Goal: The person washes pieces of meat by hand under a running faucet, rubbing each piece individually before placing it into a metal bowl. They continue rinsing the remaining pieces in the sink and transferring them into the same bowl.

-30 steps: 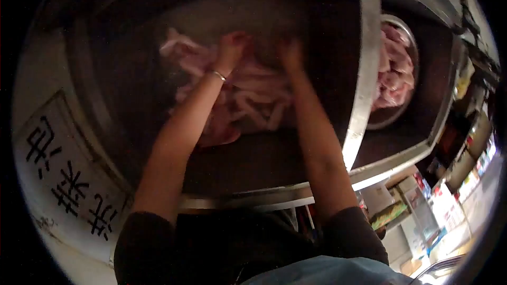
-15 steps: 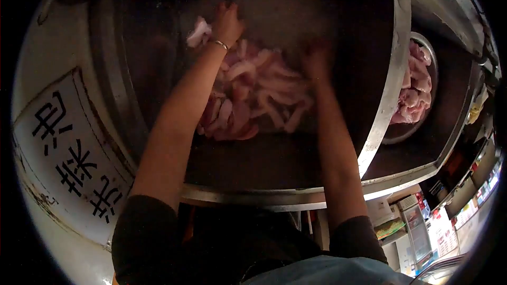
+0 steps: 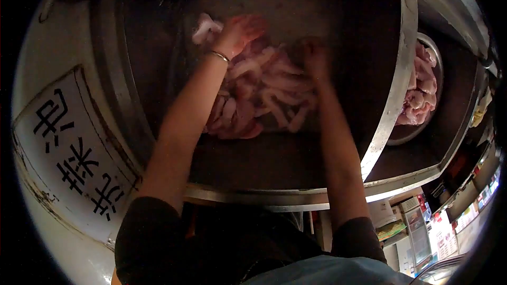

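Note:
Several pale pink pieces of meat [image 3: 264,82] lie in a heap in water in a dark metal sink [image 3: 253,171]. My left hand [image 3: 242,30], with a bracelet at the wrist, is over the upper left edge of the heap, its fingers stretched out to the right. Just left of it is a separate pale piece of meat [image 3: 205,27]. My right hand [image 3: 315,55] is at the upper right edge of the heap, dim and blurred, so its fingers cannot be made out.
To the right, beyond a metal divider [image 3: 393,95], a round metal bowl [image 3: 437,63] holds more raw meat [image 3: 421,87] in a second basin. A white sign with black characters [image 3: 79,153] is at the left. Shelves with goods [image 3: 417,227] stand at the lower right.
My left hand has moved right and slightly down, and its fingers now point right. My right hand has shifted only slightly. The separate pale piece appears a little further right.

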Demonstrator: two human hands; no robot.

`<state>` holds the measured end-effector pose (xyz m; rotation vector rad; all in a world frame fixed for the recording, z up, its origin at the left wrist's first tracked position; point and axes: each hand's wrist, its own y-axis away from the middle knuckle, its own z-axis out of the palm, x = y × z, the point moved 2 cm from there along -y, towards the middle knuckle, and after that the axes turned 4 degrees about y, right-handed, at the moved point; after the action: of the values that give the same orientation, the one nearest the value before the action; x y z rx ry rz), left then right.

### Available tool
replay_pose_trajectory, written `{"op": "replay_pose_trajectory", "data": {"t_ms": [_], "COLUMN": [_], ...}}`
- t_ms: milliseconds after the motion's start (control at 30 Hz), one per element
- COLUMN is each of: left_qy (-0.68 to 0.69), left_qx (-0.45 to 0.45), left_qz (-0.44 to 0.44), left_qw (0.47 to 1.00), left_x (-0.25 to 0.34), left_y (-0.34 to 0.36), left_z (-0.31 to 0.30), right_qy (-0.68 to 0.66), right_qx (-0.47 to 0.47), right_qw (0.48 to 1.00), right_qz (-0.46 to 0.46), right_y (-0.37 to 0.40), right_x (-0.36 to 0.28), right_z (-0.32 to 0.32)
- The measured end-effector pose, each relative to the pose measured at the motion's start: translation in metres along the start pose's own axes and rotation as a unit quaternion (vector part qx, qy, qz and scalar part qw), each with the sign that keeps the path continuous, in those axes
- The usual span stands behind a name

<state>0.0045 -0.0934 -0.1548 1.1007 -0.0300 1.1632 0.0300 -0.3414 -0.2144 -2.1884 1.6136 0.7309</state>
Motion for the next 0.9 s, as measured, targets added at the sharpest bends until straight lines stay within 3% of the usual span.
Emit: {"op": "replay_pose_trajectory", "data": {"t_ms": [67,100,167,200,267,400,467,600,667,700,733,767,800,867,900], "left_qy": [0.108,0.109,0.097,0.096,0.096,0.13,0.082,0.087,-0.073,-0.072,-0.433,-0.72,-0.719,-0.692,-0.691], "left_qx": [-0.073,-0.072,-0.05,-0.049,-0.067,-0.097,-0.105,-0.087,-0.006,-0.006,0.038,0.076,0.077,0.117,0.12], "left_qz": [-0.038,-0.038,-0.066,-0.067,-0.082,-0.097,-0.069,-0.075,-0.047,-0.045,0.125,0.273,0.273,0.434,0.433], "left_qw": [0.991,0.991,0.992,0.992,0.99,0.982,0.989,0.99,0.996,0.996,0.892,0.634,0.635,0.565,0.566], "left_x": [-0.005,-0.004,0.0,0.0,-0.001,-0.006,-0.008,-0.007,-0.014,-0.013,-0.006,-0.001,-0.003,-0.004,-0.004], "left_y": [0.002,0.007,0.018,0.02,0.023,0.031,0.035,0.041,0.036,0.034,0.031,0.03,0.02,-0.002,-0.01], "left_z": [0.014,0.025,0.047,0.05,0.056,0.06,0.058,0.061,0.046,0.043,0.042,0.045,0.044,0.051,0.057], "right_qy": [-0.241,-0.241,-0.396,-0.397,-0.24,-0.291,-0.235,-0.297,-0.176,-0.177,-0.186,-0.194,-0.193,-0.23,-0.229], "right_qx": [-0.108,-0.109,-0.079,-0.079,-0.005,-0.02,0.008,-0.032,0.034,0.034,0.009,-0.016,-0.017,-0.024,-0.027], "right_qw": [0.943,0.943,0.872,0.871,0.964,0.949,0.969,0.942,0.965,0.965,0.962,0.958,0.959,0.948,0.948], "right_qz": [0.203,0.203,0.277,0.277,0.117,0.12,0.074,0.154,0.191,0.19,0.199,0.208,0.207,0.219,0.217], "right_y": [-0.004,-0.007,-0.011,-0.012,-0.018,-0.018,-0.018,-0.014,-0.012,-0.014,-0.016,-0.017,-0.017,-0.016,-0.013], "right_x": [-0.018,-0.034,-0.064,-0.074,-0.094,-0.116,-0.113,-0.1,-0.068,-0.068,-0.073,-0.076,-0.078,-0.078,-0.076], "right_z": [-0.004,-0.014,-0.031,-0.034,-0.044,-0.057,-0.056,-0.059,-0.045,-0.052,-0.063,-0.07,-0.072,-0.073,-0.069]}}
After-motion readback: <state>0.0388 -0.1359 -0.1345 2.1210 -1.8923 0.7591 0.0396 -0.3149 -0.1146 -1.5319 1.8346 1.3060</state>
